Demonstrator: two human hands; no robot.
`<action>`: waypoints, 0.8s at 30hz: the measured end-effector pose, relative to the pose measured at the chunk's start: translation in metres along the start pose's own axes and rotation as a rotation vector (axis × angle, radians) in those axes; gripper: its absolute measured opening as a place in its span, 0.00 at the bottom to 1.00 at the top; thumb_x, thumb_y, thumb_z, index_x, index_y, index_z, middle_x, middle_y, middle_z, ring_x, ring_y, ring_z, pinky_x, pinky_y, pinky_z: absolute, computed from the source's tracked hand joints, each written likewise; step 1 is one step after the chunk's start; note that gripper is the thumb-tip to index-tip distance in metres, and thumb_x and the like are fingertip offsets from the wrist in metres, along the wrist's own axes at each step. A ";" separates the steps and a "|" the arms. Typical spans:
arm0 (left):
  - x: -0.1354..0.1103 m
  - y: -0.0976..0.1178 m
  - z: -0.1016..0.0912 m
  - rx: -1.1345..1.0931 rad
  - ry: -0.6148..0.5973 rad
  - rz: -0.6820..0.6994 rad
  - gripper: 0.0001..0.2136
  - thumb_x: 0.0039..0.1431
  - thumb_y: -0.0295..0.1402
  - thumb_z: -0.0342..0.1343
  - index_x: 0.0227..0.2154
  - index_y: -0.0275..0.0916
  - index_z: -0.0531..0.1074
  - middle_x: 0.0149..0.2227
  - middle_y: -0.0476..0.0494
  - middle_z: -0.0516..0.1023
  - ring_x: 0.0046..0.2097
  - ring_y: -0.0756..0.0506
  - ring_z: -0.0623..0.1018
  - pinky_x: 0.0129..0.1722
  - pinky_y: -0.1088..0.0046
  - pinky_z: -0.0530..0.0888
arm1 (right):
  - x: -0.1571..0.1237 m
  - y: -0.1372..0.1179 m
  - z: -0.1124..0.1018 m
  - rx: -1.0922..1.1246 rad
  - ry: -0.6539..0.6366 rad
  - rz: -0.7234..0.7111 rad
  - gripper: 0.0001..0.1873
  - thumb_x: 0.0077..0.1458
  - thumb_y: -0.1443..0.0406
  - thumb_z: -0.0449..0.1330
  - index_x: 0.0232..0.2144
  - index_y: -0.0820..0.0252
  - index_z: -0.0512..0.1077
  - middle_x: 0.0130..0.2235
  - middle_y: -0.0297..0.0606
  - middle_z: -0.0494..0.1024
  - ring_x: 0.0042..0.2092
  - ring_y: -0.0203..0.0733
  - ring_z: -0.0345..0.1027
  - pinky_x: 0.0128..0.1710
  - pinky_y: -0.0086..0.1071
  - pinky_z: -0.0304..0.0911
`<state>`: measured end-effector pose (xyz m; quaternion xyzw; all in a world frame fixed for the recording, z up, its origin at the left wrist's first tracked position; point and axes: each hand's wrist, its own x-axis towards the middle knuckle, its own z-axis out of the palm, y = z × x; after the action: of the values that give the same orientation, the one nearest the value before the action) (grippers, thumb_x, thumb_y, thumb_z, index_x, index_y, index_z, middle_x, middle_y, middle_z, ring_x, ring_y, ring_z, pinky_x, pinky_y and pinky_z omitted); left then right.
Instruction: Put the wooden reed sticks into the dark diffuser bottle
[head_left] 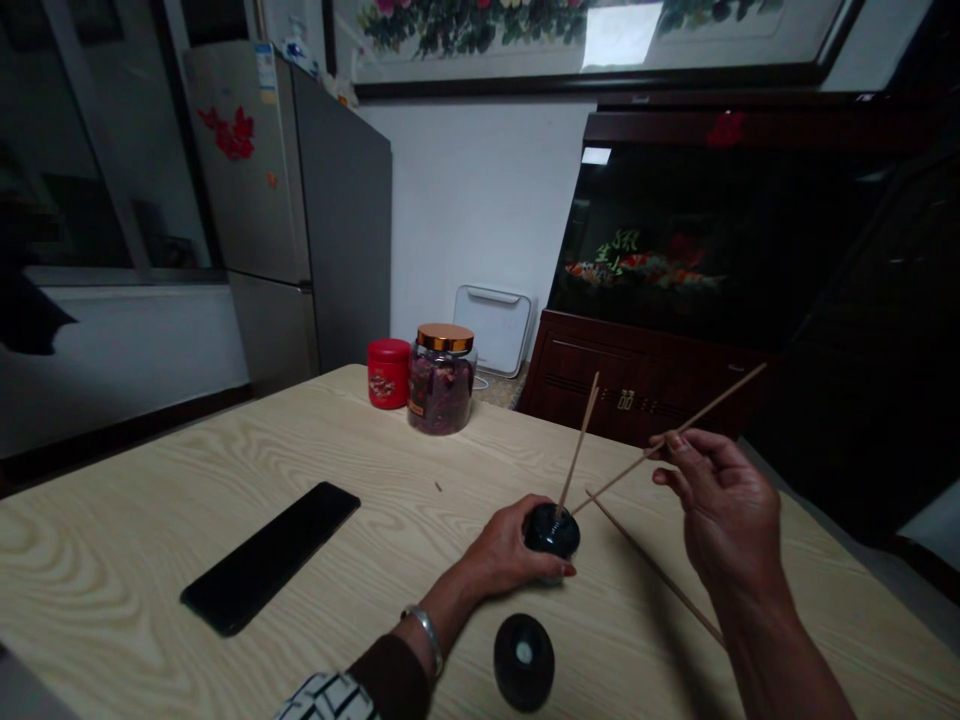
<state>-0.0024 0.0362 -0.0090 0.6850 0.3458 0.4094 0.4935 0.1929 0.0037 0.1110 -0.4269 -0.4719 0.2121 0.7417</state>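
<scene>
My left hand (pixel 512 547) is wrapped round a small dark, glossy round bottle (pixel 553 541) on the table. Thin wooden sticks (pixel 577 445) stand up from its mouth, leaning slightly right. Between the thumb and fingers of my right hand (pixel 720 490), one long wooden stick (pixel 626 470) is pinched at a slant. Its lower end is beside the bottle's top; whether it touches I cannot tell. A further loose stick (pixel 652 562) lies on the table, partly behind my right wrist. Nearest to me sits a black round cap (pixel 517 665) with a pale centre.
A black phone-like slab (pixel 271 556) lies on the wooden table (pixel 375 590) at left. Towards the far edge stand a red canister (pixel 388 373) and a copper-lidded jar (pixel 441 390). A tiny brown fragment (pixel 439 487) lies mid-table. Beyond are a fridge (pixel 345 220) and a fish tank (pixel 675 230).
</scene>
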 end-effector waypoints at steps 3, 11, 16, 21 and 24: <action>0.000 0.000 0.000 -0.017 -0.006 -0.001 0.34 0.35 0.39 0.74 0.48 0.37 0.73 0.41 0.44 0.78 0.44 0.42 0.75 0.43 0.70 0.71 | -0.002 0.003 0.002 -0.055 -0.025 -0.013 0.13 0.50 0.57 0.69 0.33 0.58 0.74 0.34 0.38 0.79 0.35 0.38 0.72 0.28 0.28 0.68; 0.001 -0.003 0.002 -0.042 0.001 0.007 0.34 0.34 0.38 0.74 0.48 0.37 0.73 0.41 0.44 0.78 0.43 0.43 0.75 0.41 0.71 0.70 | -0.007 0.010 0.006 -0.128 -0.077 -0.033 0.12 0.53 0.56 0.66 0.35 0.57 0.73 0.35 0.38 0.79 0.36 0.40 0.72 0.31 0.31 0.69; 0.001 -0.001 0.001 -0.046 -0.010 0.010 0.32 0.35 0.39 0.74 0.47 0.37 0.73 0.41 0.45 0.78 0.43 0.43 0.75 0.42 0.72 0.70 | -0.010 0.012 0.008 -0.151 -0.121 -0.032 0.12 0.54 0.57 0.65 0.35 0.58 0.73 0.35 0.38 0.78 0.36 0.39 0.71 0.31 0.31 0.69; 0.001 -0.002 0.001 -0.026 0.000 0.010 0.33 0.34 0.38 0.74 0.47 0.38 0.73 0.42 0.44 0.78 0.44 0.42 0.75 0.43 0.71 0.70 | -0.012 0.017 0.010 -0.138 -0.170 -0.033 0.11 0.55 0.57 0.65 0.36 0.57 0.73 0.36 0.38 0.78 0.37 0.39 0.71 0.31 0.31 0.69; 0.001 -0.003 0.002 -0.043 0.003 0.005 0.33 0.34 0.38 0.74 0.47 0.37 0.73 0.42 0.44 0.78 0.44 0.42 0.75 0.42 0.71 0.71 | -0.014 0.019 0.012 -0.128 -0.208 -0.005 0.11 0.55 0.57 0.64 0.36 0.57 0.72 0.36 0.38 0.78 0.37 0.40 0.71 0.31 0.30 0.69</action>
<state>-0.0009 0.0369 -0.0121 0.6746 0.3360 0.4190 0.5064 0.1777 0.0093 0.0897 -0.4482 -0.5600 0.2229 0.6602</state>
